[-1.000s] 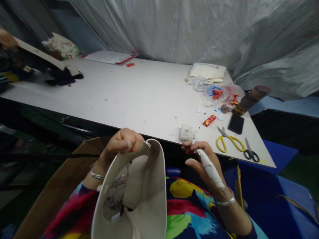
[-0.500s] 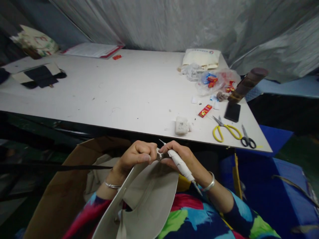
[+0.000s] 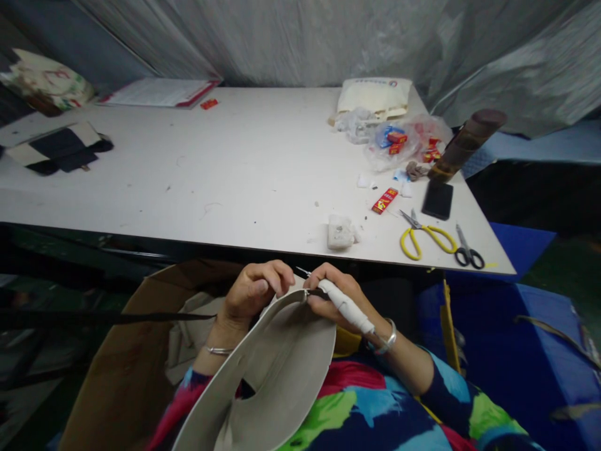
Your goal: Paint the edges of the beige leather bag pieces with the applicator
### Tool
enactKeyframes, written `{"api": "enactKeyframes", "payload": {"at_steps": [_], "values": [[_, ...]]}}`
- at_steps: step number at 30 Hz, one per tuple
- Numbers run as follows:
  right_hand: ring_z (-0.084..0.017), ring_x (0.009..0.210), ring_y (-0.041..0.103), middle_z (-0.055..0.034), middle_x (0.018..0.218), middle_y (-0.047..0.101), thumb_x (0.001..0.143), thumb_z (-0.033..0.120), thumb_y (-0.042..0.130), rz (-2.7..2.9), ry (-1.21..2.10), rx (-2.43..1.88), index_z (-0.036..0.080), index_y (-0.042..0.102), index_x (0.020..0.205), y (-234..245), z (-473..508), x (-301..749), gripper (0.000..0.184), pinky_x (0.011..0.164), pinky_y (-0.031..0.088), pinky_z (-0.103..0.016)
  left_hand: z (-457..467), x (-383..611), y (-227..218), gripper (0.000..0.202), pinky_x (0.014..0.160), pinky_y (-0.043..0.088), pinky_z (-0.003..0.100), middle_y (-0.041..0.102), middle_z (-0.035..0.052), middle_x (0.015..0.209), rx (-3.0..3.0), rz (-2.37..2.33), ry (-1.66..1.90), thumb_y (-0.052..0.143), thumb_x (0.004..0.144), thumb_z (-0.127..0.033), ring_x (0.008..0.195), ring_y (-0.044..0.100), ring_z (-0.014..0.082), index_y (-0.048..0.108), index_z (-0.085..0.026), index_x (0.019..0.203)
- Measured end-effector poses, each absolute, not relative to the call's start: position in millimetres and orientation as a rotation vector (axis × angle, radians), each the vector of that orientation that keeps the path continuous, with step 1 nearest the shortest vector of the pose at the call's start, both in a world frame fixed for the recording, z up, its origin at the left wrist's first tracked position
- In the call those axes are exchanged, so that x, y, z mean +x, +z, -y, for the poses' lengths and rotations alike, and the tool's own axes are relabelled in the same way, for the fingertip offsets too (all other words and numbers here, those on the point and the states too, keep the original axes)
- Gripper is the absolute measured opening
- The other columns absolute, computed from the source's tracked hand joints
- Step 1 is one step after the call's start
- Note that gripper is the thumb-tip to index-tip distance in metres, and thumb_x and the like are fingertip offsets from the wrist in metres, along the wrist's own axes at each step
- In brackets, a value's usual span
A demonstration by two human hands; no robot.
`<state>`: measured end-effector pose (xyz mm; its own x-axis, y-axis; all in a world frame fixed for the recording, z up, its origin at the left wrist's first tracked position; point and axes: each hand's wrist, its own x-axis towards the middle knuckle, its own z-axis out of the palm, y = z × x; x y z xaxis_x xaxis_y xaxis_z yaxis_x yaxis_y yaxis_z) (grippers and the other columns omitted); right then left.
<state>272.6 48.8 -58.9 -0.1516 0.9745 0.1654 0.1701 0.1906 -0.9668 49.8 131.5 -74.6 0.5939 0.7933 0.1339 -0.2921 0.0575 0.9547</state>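
A pale beige bag-like piece (image 3: pixel 282 376) with a curved rim hangs against my lap, its hollow side facing up. My right hand (image 3: pixel 335 291) is closed around a pointed tool (image 3: pixel 347 307) with a white-wrapped handle, its thin metal tip sticking out to the left above the rim. The thumb and fingers of this hand also touch the upper end of the rim, where a small dark gap shows. My left hand (image 3: pixel 260 288) is just left of that end, fingers loosely bent and apart from the thumb. Its underside is partly hidden.
A white table (image 3: pixel 235 181) spans the front. On it are a white block (image 3: pixel 340 232), yellow-handled scissors (image 3: pixel 427 237), black-handled scissors (image 3: pixel 464 250), a phone (image 3: pixel 437 199), a red packet (image 3: pixel 385 200) and a brown cylinder (image 3: pixel 467 147). An open cardboard box (image 3: pixel 117 363) stands at left.
My left hand has loosened from its tight grip at the rim and its fingers have lifted. My right hand keeps the tool. The view has shifted slightly.
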Motion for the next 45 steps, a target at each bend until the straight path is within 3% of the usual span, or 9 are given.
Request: {"api": "enactKeyframes", "payload": {"at_steps": [3,7,12,18,21,24,30,38,45], "values": [[-0.014,0.074,0.067,-0.0003,0.093,0.075,0.081,0.016,0.067,1.443,1.192,-1.123,0.023,0.061,0.094,-60.0,-48.9,277.5,0.016,0.067,0.052,-0.024,-150.8,19.9,-90.5,0.031,0.064,0.056,0.033,0.077,0.013,0.106,1.23,-0.56,0.978,0.087,0.08,-0.047,0.069,0.067,0.0175,0.081,-0.017,0.088],[-0.015,0.078,0.07,-0.0011,0.096,0.077,0.082,0.019,0.069,1.396,1.248,-1.09,0.023,0.06,0.095,-64.5,-48.8,279.2,0.016,0.068,0.053,-0.024,-167.7,-17.1,-96.5,0.022,0.075,0.059,0.031,0.077,0.0127,0.108,1.17,-0.814,1.111,0.087,0.084,-0.034,0.083,0.071,0.0179,0.082,-0.015,0.093],[-0.016,0.08,0.07,-0.0014,0.096,0.077,0.085,0.029,0.076,1.386,1.238,-1.088,0.023,0.06,0.095,-68.4,-51.3,272.1,0.02,0.073,0.056,-0.026,-154.6,-3.3,-63.4,0.029,0.083,0.061,0.037,0.073,0.0115,0.098,1.403,-0.757,1.016,0.084,0.086,-0.043,0.09,0.071,0.0239,0.08,-0.016,0.096],[-0.014,0.073,0.066,-0.0006,0.096,0.075,0.088,0.036,0.08,1.403,1.174,-1.149,0.024,0.062,0.096,-70.5,-49.9,272.2,0.023,0.066,0.052,-0.024,-137.4,42.8,-33.7,0.057,0.095,0.057,0.042,0.073,0.0154,0.113,1.689,-0.528,0.527,0.07,0.092,-0.067,0.108,0.071,0.0314,0.075,-0.016,0.116],[-0.015,0.074,0.067,-0.001,0.094,0.075,0.088,0.037,0.08,1.361,1.082,-1.215,0.024,0.064,0.097,-72.6,-46.7,272.6,0.023,0.068,0.053,-0.026,-130.3,55.9,-34.9,0.054,0.101,0.055,0.044,0.073,0.014,0.126,1.722,-0.583,0.451,0.077,0.089,-0.055,0.117,0.069,0.0315,0.069,-0.019,0.13],[-0.016,0.073,0.066,-0.0013,0.091,0.074,0.088,0.039,0.081,1.304,0.988,-1.283,0.023,0.064,0.095,-73.9,-45.2,270.9,0.024,0.066,0.052,-0.026,-122.9,66.6,-37.7,0.041,0.099,0.055,0.041,0.076,0.01,0.122,1.732,-0.751,0.426,0.08,0.086,-0.036,0.113,0.071,0.0284,0.071,-0.021,0.124],[-0.015,0.072,0.063,-0.0011,0.089,0.071,0.09,0.037,0.077,1.231,0.968,-1.272,0.023,0.062,0.094,-79.7,-49.9,270.2,0.021,0.065,0.052,-0.026,-111.6,83.1,-50.9,0.015,0.086,0.057,0.034,0.08,0.0061,0.094,1.555,-0.959,0.601,0.075,0.088,-0.03,0.092,0.074,0.0238,0.078,-0.017,0.094],[-0.019,0.092,0.072,-0.0025,0.102,0.075,0.099,0.038,0.071,1.103,0.957,-1.204,0.026,0.065,0.11,-101.3,-49.3,295.4,0.017,0.083,0.059,-0.03,-102.9,97.9,-59.1,0.01,0.08,0.053,0.028,0.075,0.0021,0.088,1.638,-1.203,0.776,0.065,0.092,-0.025,0.084,0.07,0.0188,0.072,-0.019,0.091],[-0.015,0.081,0.072,0.0007,0.095,0.075,0.104,0.042,0.067,0.938,0.869,-1.257,0.029,0.07,0.118,-120.5,-56.3,328.6,0.019,0.077,0.059,-0.026,-104.7,125.1,-73.1,0.011,0.08,0.052,0.027,0.074,0.0023,0.09,1.651,-1.2,0.708,0.062,0.096,-0.026,0.085,0.069,0.0183,0.07,-0.019,0.093]]}}
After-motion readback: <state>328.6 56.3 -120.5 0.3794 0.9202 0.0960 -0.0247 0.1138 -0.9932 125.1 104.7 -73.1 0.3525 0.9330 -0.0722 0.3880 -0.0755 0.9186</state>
